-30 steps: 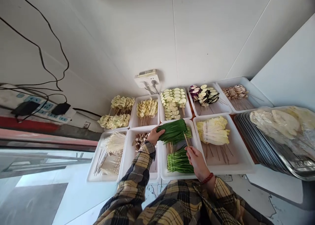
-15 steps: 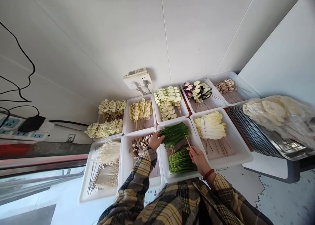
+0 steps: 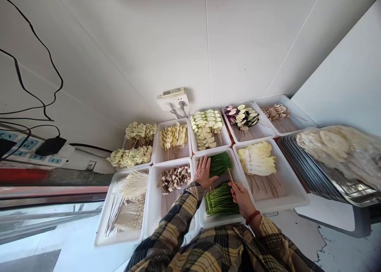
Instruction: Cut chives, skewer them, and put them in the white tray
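A white tray (image 3: 220, 223) in the front row holds two bundles of green chives, one behind the other. My left hand (image 3: 204, 175) lies over the left end of the rear chive bundle (image 3: 222, 163), fingers stretched out and thumb spread to the right. Between the thumb and fingers of my right hand (image 3: 243, 200) is a thin wooden skewer (image 3: 229, 173). Its upper end points at the rear bundle's near right edge; whether it enters the chives I cannot tell. The front chive bundle (image 3: 220, 201) lies below, just left of my right hand.
White trays of skewered food surround the chives: mushrooms (image 3: 175, 179) left, cabbage leaves (image 3: 257, 159) right, enoki (image 3: 134, 184) far left, courgette (image 3: 207, 123) and aubergine (image 3: 242, 115) behind. Stacked metal trays (image 3: 309, 169) with a plastic bag (image 3: 342, 151) stand right. A socket (image 3: 172, 100) projects from the wall.
My left hand has moved from the tray's left edge onto the rear chives, and its fingers have flattened out. My right hand still pinches the skewer. The view has shifted slightly.
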`<action>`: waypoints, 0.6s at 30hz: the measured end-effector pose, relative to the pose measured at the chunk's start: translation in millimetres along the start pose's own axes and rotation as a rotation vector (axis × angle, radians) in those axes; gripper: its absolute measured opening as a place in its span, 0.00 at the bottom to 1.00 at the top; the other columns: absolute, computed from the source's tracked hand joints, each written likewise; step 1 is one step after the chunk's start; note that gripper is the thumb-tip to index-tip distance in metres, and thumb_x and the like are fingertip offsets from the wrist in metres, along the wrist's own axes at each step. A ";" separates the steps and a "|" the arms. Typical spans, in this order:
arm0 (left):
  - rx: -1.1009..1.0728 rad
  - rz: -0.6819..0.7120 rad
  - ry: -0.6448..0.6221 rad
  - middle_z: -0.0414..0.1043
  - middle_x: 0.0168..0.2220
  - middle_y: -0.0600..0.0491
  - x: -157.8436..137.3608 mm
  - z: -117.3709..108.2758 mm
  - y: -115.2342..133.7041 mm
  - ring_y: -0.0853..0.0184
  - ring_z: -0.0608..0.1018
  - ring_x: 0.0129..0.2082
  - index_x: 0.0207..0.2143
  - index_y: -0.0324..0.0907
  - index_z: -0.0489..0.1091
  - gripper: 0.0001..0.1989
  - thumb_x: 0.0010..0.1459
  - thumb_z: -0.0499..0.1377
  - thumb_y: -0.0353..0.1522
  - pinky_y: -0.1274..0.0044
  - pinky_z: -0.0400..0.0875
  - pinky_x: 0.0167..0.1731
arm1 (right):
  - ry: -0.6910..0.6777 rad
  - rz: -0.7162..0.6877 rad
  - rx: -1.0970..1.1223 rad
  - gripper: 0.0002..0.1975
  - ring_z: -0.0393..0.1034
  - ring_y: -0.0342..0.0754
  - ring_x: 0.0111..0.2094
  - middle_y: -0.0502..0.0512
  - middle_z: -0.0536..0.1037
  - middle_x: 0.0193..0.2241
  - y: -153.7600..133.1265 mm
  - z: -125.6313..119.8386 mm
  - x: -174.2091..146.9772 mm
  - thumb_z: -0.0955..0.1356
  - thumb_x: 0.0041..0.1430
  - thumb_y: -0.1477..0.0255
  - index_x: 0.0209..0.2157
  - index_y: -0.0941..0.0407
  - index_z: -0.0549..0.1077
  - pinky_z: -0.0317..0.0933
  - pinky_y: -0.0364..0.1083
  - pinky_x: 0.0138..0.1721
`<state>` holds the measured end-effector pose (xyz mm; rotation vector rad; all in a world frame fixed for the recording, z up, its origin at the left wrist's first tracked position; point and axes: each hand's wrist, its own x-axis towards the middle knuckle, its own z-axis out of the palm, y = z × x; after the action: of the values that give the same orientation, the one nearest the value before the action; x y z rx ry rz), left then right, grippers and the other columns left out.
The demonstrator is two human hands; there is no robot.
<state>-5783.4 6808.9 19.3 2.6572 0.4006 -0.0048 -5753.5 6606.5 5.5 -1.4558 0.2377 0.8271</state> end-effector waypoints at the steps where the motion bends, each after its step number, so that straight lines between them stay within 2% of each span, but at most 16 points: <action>1: 0.025 -0.001 -0.028 0.41 0.69 0.41 2.4 4.5 1.2 0.48 0.45 0.68 0.65 0.37 0.46 0.46 0.50 0.61 0.44 0.55 0.43 0.64 | -0.010 0.007 0.001 0.19 0.49 0.36 0.16 0.43 0.61 0.18 1.0 -0.9 2.4 0.68 0.49 0.55 0.35 0.56 0.71 0.43 0.38 0.14; 6: 0.088 -0.013 -0.009 0.40 0.69 0.41 7.0 17.0 -7.4 0.50 0.44 0.68 0.66 0.36 0.44 0.45 0.52 0.59 0.43 0.56 0.43 0.64 | -0.063 -0.005 -0.042 0.18 0.57 0.38 0.17 0.45 0.67 0.20 -0.5 -7.1 6.7 0.68 0.50 0.59 0.39 0.57 0.71 0.49 0.38 0.15; 12: 0.108 -0.008 0.000 0.42 0.69 0.41 8.8 17.2 -12.7 0.51 0.47 0.68 0.66 0.36 0.44 0.44 0.52 0.59 0.42 0.57 0.44 0.64 | -0.135 -0.198 -0.506 0.22 0.68 0.45 0.24 0.50 0.75 0.27 -16.1 -23.3 0.0 0.61 0.57 0.64 0.52 0.55 0.67 0.61 0.43 0.24; 15: 0.123 -0.008 0.002 0.42 0.69 0.40 8.6 15.6 -12.0 0.50 0.47 0.68 0.66 0.36 0.44 0.44 0.53 0.59 0.42 0.56 0.44 0.64 | -0.091 -0.353 -0.762 0.21 0.71 0.48 0.30 0.54 0.78 0.31 -22.7 -27.7 -1.7 0.60 0.58 0.67 0.52 0.55 0.68 0.64 0.47 0.35; 18: 0.106 0.020 -0.017 0.43 0.68 0.41 5.7 10.9 -14.8 0.50 0.48 0.67 0.66 0.37 0.46 0.44 0.52 0.60 0.43 0.55 0.43 0.64 | -0.054 -0.432 -0.870 0.20 0.72 0.51 0.36 0.59 0.79 0.35 -25.9 -28.6 -1.7 0.60 0.58 0.69 0.51 0.57 0.70 0.63 0.49 0.41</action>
<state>-5781.3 6818.4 2.7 2.7633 0.3778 -0.0436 -5729.2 6581.8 22.5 -2.1780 -0.5344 0.6250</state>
